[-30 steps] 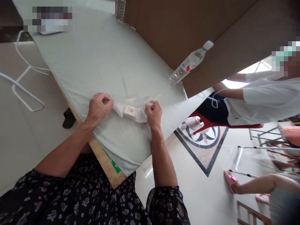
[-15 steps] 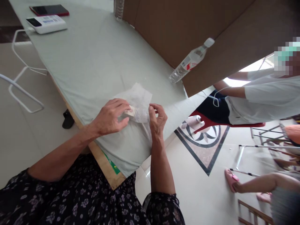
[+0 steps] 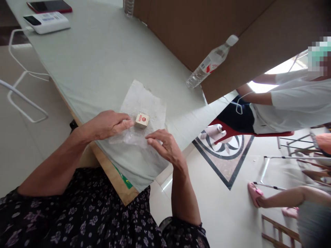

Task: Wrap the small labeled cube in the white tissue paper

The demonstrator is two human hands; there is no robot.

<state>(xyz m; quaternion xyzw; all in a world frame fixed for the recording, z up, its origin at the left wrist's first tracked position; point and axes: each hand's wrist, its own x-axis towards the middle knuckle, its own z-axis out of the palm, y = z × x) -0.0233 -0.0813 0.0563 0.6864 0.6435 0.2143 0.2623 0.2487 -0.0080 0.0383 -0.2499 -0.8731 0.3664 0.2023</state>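
A small cream-coloured box (image 3: 142,120) with red print on top sits on a spread sheet of thin white paper (image 3: 138,94). The paper is creased and lies on the cloth-covered table. My left hand (image 3: 110,124) is at the box's left side, fingers stretched out, the tips close to it; whether they touch it I cannot tell. On the other side, my right hand (image 3: 165,144) hovers at the paper's near right part, thumb and fingers apart, holding nothing.
A water bottle (image 3: 210,63) stands beside a large brown cardboard panel (image 3: 186,38). At the far left lie a white power bank (image 3: 49,22) with a cable and a phone (image 3: 50,6). A person in a white shirt (image 3: 297,103) sits to the right.
The paper has been opened out flat, and the box now shows fully on it. My left hand has drawn back to the left; my right hand has come lower and let go of the paper's edge.
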